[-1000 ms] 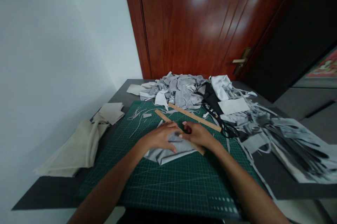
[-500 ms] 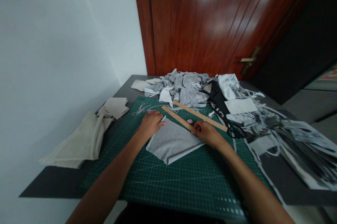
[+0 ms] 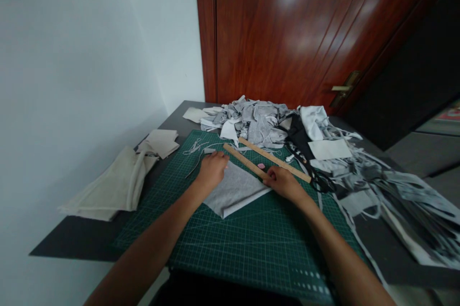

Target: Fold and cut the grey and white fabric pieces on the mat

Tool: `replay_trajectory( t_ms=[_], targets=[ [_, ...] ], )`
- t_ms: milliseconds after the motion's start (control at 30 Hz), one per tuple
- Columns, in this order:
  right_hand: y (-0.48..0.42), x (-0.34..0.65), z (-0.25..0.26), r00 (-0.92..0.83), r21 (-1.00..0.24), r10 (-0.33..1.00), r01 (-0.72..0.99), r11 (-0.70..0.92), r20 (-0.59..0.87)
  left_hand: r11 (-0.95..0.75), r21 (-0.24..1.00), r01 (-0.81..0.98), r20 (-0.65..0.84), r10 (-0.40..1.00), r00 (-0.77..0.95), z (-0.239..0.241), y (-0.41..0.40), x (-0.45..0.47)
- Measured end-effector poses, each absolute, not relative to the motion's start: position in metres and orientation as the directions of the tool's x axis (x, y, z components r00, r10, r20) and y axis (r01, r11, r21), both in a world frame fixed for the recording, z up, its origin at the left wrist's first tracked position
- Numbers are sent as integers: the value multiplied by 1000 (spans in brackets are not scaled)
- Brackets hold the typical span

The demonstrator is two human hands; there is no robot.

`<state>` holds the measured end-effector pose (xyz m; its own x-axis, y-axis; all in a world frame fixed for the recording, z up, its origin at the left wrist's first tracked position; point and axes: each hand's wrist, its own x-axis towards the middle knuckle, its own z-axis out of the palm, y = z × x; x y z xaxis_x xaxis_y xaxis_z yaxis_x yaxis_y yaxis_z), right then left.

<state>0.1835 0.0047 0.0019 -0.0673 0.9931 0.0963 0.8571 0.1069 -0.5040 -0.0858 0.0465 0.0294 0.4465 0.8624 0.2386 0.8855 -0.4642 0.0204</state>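
Observation:
A grey piece of fabric (image 3: pixel 235 190) lies flat on the green cutting mat (image 3: pixel 251 243). My left hand (image 3: pixel 212 170) rests on its upper left corner, fingers curled down on the cloth. My right hand (image 3: pixel 283 182) presses the right corner, fingers bent, next to the near end of a wooden ruler (image 3: pixel 246 161). A small pink chalk piece (image 3: pixel 261 166) lies just beyond my right hand. A second wooden ruler (image 3: pixel 275 159) lies behind the first.
A heap of grey and white fabric scraps (image 3: pixel 251 121) sits at the back of the dark table (image 3: pixel 381 243). Black scissors (image 3: pixel 318 182) and cut strips spread to the right. Folded beige cloth (image 3: pixel 115 186) lies at the left. A wooden door stands behind.
My hands moved apart from the middle of the grey fabric to its left and right corners, spreading it flat. The view shifted slightly.

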Motion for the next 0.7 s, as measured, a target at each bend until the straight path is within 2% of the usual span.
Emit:
replay_trajectory(
  t_ms=[167,333,500,600,700],
  targets=[
    [12,191,2,-65,-497,984,856,142,167,-680,-19,733,179,719,672,30,45,-82],
    [21,216,7,-2,-456,963,881,129,269,-545,16,838,200,823,531,32,39,-79],
    [28,223,1,58,-383,951,922,65,302,-471,-44,881,207,859,469,34,35,-75],
    [29,222,0,102,-319,940,948,7,324,-514,-64,855,238,824,514,33,30,-67],
    [28,228,7,177,-261,920,962,-86,351,-618,0,786,259,759,597,28,25,-58]
  ],
)
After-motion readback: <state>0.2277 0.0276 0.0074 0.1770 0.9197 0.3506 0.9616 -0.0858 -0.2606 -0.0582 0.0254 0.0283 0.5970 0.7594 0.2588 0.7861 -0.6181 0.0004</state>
